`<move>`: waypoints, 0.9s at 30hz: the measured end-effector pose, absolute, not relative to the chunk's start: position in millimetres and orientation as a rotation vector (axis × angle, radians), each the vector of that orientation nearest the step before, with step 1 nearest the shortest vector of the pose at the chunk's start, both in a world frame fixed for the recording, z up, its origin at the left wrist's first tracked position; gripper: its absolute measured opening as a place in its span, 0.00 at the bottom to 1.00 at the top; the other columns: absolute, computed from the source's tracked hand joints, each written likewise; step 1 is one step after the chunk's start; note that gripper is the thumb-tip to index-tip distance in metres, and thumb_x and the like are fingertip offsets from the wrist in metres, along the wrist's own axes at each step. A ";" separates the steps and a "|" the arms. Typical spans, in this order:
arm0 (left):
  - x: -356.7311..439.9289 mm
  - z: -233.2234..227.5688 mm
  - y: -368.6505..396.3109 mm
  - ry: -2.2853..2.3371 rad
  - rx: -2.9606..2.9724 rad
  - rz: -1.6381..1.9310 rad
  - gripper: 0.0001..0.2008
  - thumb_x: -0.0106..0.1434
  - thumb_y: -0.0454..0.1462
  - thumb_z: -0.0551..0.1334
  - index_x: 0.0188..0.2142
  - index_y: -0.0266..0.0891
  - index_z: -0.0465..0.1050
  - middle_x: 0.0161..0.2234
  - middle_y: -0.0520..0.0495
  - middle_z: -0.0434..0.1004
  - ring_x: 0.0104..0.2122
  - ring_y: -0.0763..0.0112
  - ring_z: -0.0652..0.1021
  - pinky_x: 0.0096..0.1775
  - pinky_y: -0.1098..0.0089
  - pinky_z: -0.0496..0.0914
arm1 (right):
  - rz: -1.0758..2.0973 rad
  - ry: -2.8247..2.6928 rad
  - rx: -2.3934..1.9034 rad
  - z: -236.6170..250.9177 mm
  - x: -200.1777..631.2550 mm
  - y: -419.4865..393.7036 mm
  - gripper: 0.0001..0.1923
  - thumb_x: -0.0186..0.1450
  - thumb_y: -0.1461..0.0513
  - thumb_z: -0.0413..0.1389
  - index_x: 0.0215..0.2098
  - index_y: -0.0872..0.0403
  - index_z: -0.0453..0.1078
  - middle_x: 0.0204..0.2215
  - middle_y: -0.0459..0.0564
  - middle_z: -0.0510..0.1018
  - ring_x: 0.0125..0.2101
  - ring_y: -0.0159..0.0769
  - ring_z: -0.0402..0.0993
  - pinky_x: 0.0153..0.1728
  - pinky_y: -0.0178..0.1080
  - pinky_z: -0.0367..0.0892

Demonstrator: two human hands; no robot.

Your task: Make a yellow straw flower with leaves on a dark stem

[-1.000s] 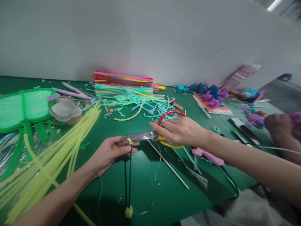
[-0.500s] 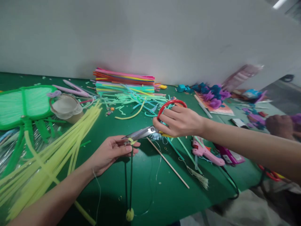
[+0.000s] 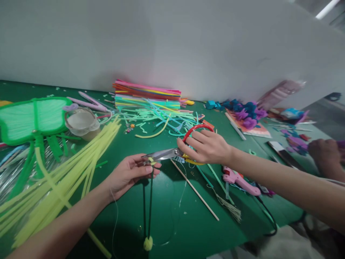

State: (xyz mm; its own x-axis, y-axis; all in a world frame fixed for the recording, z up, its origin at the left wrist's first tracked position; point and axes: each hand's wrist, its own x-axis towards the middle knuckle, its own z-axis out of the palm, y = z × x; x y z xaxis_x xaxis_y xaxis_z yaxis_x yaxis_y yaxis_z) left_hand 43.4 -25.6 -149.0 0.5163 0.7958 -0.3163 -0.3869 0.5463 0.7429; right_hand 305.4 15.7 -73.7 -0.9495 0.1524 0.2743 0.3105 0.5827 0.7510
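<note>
Scissors (image 3: 164, 155) tilt flatter, clenched in the right hand's fingers (image 3: 194, 143), while the left hand (image 3: 130, 173) pinches a green strand (image 3: 151, 201), yellow ends (image 3: 148, 244) attached, apparently uncut, above the tabletop's near edge (image 3: 199, 248).

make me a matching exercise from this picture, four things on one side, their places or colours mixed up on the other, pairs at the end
1. scissors
2. glue gun
3. wooden stick
4. yellow ball

A. pale, lying on the green table
B. below the left hand in the picture
C. gripped in the right hand
D. mostly pink

Pairs: 1-C, 2-D, 3-A, 4-B
</note>
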 end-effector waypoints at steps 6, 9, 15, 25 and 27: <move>43.2 -151.1 -25.4 0.700 0.665 0.770 0.12 0.51 0.30 0.72 0.37 0.38 0.78 0.37 0.45 0.84 0.33 0.71 0.83 0.37 0.76 0.76 | -1.268 -2.722 -0.324 -64.5 302.9 23.0 0.08 0.69 0.64 0.48 0.38 0.56 0.68 0.20 0.43 0.69 0.24 0.30 0.60 0.23 0.36 0.48; 43.0 -152.7 -25.2 0.711 0.673 0.778 0.12 0.51 0.31 0.72 0.36 0.38 0.78 0.38 0.45 0.84 0.34 0.70 0.83 0.38 0.74 0.76 | -1.216 -2.825 -0.338 -59.1 300.9 25.7 0.10 0.70 0.65 0.45 0.38 0.56 0.68 0.20 0.43 0.69 0.23 0.30 0.61 0.23 0.37 0.48; 45.7 -151.3 -26.0 0.754 0.761 0.727 0.14 0.52 0.31 0.72 0.39 0.36 0.77 0.40 0.43 0.83 0.34 0.69 0.83 0.36 0.75 0.75 | -1.136 -3.054 -0.246 -40.0 294.0 33.3 0.15 0.71 0.67 0.40 0.32 0.55 0.67 0.19 0.43 0.69 0.21 0.30 0.61 0.25 0.38 0.50; 46.5 -148.6 -27.3 0.722 0.753 0.678 0.13 0.52 0.30 0.72 0.38 0.36 0.77 0.39 0.43 0.84 0.32 0.71 0.83 0.35 0.76 0.74 | -0.804 -3.243 -0.414 -33.1 289.1 33.5 0.18 0.71 0.66 0.39 0.27 0.52 0.64 0.17 0.44 0.67 0.18 0.31 0.57 0.23 0.39 0.50; 45.4 -148.8 -27.6 0.715 0.751 0.680 0.14 0.52 0.30 0.72 0.40 0.37 0.77 0.39 0.43 0.83 0.33 0.71 0.83 0.35 0.76 0.74 | -0.712 -3.275 -0.496 -29.9 290.2 31.8 0.19 0.72 0.64 0.39 0.26 0.52 0.64 0.17 0.44 0.67 0.18 0.30 0.57 0.23 0.39 0.50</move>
